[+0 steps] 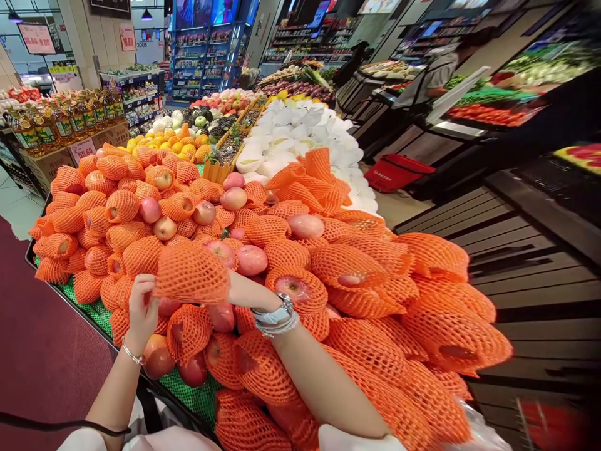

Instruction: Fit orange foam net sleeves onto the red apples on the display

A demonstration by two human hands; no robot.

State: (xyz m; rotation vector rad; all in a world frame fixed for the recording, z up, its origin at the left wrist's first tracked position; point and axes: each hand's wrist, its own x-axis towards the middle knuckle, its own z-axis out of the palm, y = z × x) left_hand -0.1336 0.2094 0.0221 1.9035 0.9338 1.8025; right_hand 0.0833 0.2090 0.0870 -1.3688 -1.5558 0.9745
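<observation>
Both my hands hold an orange foam net sleeve [190, 274] above a heap of apples wrapped in the same orange netting [366, 294]. My left hand [141, 307] pinches the sleeve's left edge, fingers closed on it. My right hand [241, 289] reaches into the sleeve from the right; its fingers are hidden inside. A watch and bangles sit on my right wrist [275, 316], and a thin bracelet circles my left wrist. Bare red apples [251, 258] lie among the netted ones just behind the sleeve.
The apple stand's black front rim [70, 297] runs along the left, lined with green mesh. Behind it are oranges [181, 145], white-wrapped fruit [300, 128] and bottled oil [56, 122]. A red basket [397, 170] sits on the aisle floor. A person stands at the far right counter [441, 69].
</observation>
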